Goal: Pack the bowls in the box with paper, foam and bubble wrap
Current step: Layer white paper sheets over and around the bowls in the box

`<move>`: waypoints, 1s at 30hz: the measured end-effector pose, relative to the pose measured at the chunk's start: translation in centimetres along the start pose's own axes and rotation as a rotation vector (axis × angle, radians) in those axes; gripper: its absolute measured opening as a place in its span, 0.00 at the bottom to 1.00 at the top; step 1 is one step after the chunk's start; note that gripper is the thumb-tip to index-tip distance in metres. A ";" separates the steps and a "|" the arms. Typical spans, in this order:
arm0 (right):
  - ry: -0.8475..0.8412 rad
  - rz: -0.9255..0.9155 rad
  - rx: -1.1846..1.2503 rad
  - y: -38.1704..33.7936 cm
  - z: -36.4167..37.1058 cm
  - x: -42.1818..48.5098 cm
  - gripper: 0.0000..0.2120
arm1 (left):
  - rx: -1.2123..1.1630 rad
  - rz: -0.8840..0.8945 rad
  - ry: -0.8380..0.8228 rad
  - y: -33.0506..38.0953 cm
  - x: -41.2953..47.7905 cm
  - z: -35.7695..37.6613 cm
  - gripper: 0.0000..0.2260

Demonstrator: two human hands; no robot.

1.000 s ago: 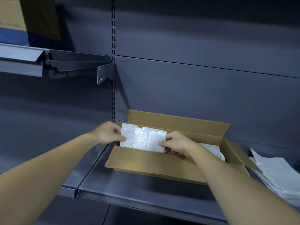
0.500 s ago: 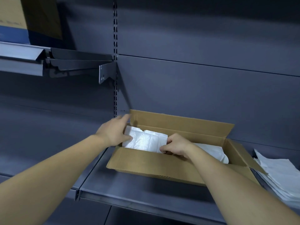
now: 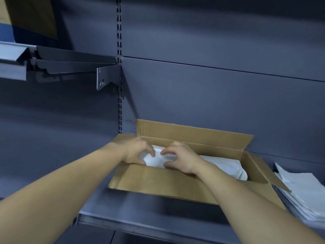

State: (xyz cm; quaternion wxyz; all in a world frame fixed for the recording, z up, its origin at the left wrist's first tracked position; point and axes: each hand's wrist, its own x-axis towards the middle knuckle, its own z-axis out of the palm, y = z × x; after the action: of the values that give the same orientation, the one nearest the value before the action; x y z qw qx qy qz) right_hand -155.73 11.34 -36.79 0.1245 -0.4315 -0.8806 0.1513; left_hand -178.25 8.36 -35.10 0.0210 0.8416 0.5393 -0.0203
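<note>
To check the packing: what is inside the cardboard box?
Inside the box: a white wrapped bundle, gripped by the left hand and right hand. Any bowl is covered.

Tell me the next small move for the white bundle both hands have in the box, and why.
Probably push the white bundle down until it sits at the left end of the box, then let go. The left hand and right hand both grip it with curled fingers, and a second white wrap lies to its right inside the box.
</note>
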 end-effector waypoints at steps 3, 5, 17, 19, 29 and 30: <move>-0.096 -0.080 -0.080 -0.3 0.2 0.8 0.19 | -0.070 -0.004 -0.021 0.0 0.1 0.5 0.21; -0.146 -0.071 -0.092 -0.4 0.2 1.3 0.17 | -0.120 -0.012 -0.028 -0.1 -0.1 0.5 0.18; -0.151 -0.072 -0.064 -0.8 0.0 1.3 0.14 | -0.179 -0.070 0.036 0.7 -0.5 0.5 0.09; -0.169 -0.048 -0.004 -1.0 0.1 1.3 0.13 | -0.230 -0.088 0.032 0.8 -0.6 0.6 0.08; -0.203 0.086 0.084 -1.0 0.9 1.6 0.12 | -0.320 -0.177 -0.001 0.6 0.0 0.8 0.06; -0.198 0.087 0.088 -0.9 0.9 1.5 0.12 | -0.326 -0.185 0.005 0.5 0.0 0.9 0.06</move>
State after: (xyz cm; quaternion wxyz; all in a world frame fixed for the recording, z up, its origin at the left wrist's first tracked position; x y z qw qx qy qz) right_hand -157.60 11.85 -37.11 0.0491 -0.4466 -0.8614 0.2368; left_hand -177.78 8.10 -35.97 0.1539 0.7739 0.6107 0.0675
